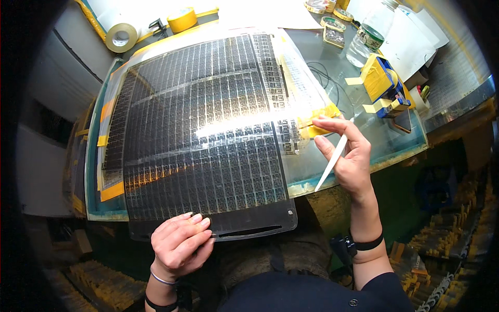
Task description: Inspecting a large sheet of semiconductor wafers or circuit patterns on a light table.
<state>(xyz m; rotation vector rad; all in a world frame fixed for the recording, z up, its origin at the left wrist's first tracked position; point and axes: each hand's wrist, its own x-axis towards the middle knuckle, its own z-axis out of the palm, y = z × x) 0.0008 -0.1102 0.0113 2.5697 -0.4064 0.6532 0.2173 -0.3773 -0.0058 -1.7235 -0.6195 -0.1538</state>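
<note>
A large dark film sheet [208, 184] with rows of fine circuit-like patterns lies over the glass-topped table, its near end hanging past the front edge. My left hand [182, 242] is closed on that near edge, beside a long slot in the border. In my right hand [353, 158] is a white pointed stick [331, 165], its tip slanting down toward me. The thumb and forefinger of that hand are apart, close to yellow tape [325, 113] at the right side of the sheets. A bright glare hides part of the pattern.
On the glass table [312, 166], a yellow-and-blue tape dispenser [382, 78] and a transparent jar [366, 44] stand at right. Tape rolls, one beige [121, 38] and one yellow [182, 20], sit at the far left. Thin dark wires [332, 78] lie right of the sheets.
</note>
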